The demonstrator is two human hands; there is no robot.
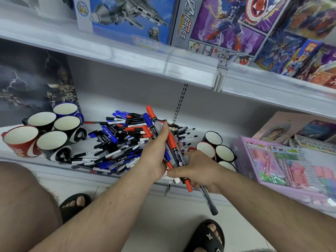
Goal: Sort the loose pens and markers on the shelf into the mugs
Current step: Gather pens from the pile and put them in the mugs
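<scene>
A heap of loose pens and markers [116,142], blue, black and red, lies on the low white shelf [54,165]. My left hand [154,151] grips a bundle of markers [169,140] that stands up over the heap, red and blue caps on top. My right hand [198,170] holds the lower end of that bundle, and a black pen [209,200] sticks out below it. Empty mugs stand on both sides: a left group [54,140] with a red mug [21,140], and a right group [214,144] partly hidden behind my right hand.
A purple toy box [283,160] sits on the shelf right of the mugs. A dark poster box [32,79] stands behind the left mugs. The shelf above [163,64] overhangs, loaded with toy boxes. My knee and sandalled feet are on the floor below.
</scene>
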